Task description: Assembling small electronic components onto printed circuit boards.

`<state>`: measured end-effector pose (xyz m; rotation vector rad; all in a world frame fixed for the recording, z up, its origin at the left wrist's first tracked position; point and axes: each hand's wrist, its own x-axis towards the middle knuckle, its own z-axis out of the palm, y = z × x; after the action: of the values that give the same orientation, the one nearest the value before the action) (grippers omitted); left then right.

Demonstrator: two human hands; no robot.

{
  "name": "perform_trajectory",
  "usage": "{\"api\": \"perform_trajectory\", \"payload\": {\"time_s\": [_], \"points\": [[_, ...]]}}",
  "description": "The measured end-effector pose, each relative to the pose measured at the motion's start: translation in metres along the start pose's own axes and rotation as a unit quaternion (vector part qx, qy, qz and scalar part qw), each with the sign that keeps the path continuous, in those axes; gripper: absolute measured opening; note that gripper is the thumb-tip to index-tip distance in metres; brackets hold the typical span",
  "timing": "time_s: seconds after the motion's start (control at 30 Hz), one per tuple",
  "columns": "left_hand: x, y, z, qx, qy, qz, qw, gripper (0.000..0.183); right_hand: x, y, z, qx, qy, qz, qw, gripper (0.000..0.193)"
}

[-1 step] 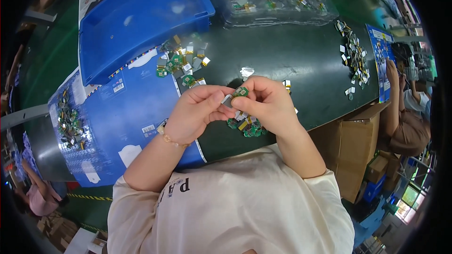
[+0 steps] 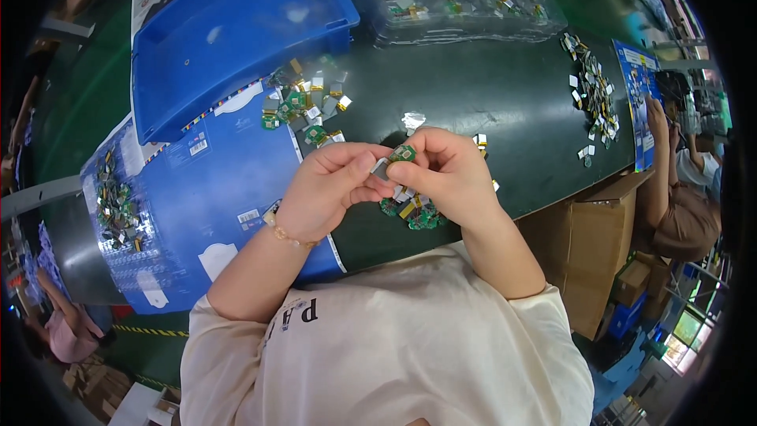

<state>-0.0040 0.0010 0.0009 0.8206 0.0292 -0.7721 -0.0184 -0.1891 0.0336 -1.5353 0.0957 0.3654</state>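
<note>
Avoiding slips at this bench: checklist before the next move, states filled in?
1. Board pinched in right hand: ok.
2. Silver piece in the fingers of left hand: ok.
3. Joint between board and silver piece sound: cannot tell; too small, partly covered.
4. Spot just below the hands free of loose parts: not ok; a pile lies there.
5. Trays apart from the hands: ok; farther across the table.

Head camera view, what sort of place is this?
Probably an electronics assembly workshop: small green circuit boards lie heaped on a dark worktable, with more in clear plastic trays beyond.
</note>
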Motion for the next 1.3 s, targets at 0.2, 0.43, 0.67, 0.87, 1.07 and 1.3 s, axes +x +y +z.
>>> {"api": "perform_trajectory", "payload": {"time_s": [0.2,0.43,0.67,0.87,1.07,1.3], "points": [[0.002,0.0,0.0,0.024,0.02,0.0,1.0,0.026,0.001,-0.001,0.002,-0.062,0.036,-0.018,0.997,0.017],[0.0,-0.001,-0.001,0.038,0.022,0.011,0.999,0.027,-0.001,0.004,0.005,-0.077,0.054,-0.059,0.994,0.018],[0.001,-0.002,0.0,0.03,0.026,0.008,0.999,0.027,-0.001,0.004,0.008,-0.065,0.065,-0.05,0.995,0.02],[0.001,-0.001,0.001,0.015,0.043,0.01,0.999,0.026,0.002,0.008,0.009,-0.044,0.055,-0.056,0.996,0.02],[0.001,-0.001,0.003,-0.007,0.04,0.015,0.999,0.026,0.003,0.005,0.012,-0.032,0.058,-0.063,0.996,0.02],[0.0,-0.005,0.0,-0.011,0.055,0.023,0.998,0.025,0.006,0.012,0.01,-0.084,0.065,-0.091,0.99,0.022]]}}
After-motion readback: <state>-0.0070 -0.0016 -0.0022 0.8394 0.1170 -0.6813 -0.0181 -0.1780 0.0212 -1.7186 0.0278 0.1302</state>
